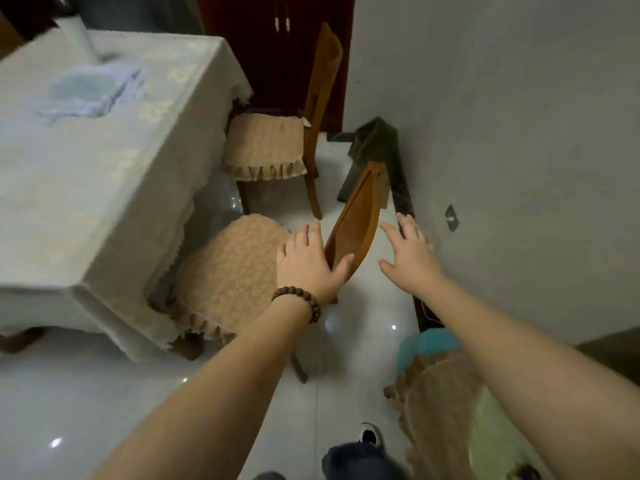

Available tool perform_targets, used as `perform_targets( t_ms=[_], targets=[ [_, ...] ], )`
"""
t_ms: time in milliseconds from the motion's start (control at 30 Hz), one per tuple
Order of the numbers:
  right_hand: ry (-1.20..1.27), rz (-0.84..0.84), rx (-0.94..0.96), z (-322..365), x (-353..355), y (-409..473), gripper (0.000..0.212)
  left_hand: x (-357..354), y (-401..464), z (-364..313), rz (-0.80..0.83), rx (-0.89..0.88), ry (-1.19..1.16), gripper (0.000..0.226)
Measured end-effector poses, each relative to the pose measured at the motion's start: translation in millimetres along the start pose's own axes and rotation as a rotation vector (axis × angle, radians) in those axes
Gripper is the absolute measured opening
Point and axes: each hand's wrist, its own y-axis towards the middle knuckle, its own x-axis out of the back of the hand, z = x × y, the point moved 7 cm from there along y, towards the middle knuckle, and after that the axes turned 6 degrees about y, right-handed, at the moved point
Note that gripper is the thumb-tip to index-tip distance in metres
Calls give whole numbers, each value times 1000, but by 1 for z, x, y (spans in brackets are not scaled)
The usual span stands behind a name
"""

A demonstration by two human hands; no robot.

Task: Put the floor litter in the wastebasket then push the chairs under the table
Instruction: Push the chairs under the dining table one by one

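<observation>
A wooden chair (355,220) with a tan ruffled seat cushion (228,275) stands at the near corner of the table (97,161), its seat partly under the white tablecloth. My left hand (308,261) rests on the left side of its backrest, fingers spread and the thumb touching the wood. My right hand (412,254) hovers open just right of the backrest, not touching it. A second wooden chair (322,98) with a matching cushion (265,147) stands farther back along the same table side. No wastebasket or litter shows.
A white wall runs close on the right with a dark baseboard (401,188). A dark green cloth (370,140) lies by a dark red cabinet (277,46). A third cushioned seat (440,403) is at the lower right. A crumpled bag (93,91) lies on the table.
</observation>
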Motion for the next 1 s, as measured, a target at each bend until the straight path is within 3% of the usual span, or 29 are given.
perform_targets(
  t_ms=[233, 333, 433, 567, 700, 1000],
  targets=[
    [-218, 126, 360, -4, -3, 75, 85, -45, 13, -27, 146, 131, 136, 96],
    [-343, 182, 534, 10, -15, 93, 86, -66, 12, -18, 255, 136, 235, 81],
    [-411, 185, 648, 23, -29, 105, 68, -68, 12, -17, 316, 154, 308, 53],
    [-560, 276, 788, 33, -46, 108, 41, -67, 11, -16, 342, 162, 345, 36],
    [-655, 297, 892, 34, -45, 108, 30, -68, 8, -17, 324, 102, 370, 31],
    [-579, 408, 979, 72, -52, 96, 15, -61, -2, 18, 314, 29, 404, 31]
  ],
)
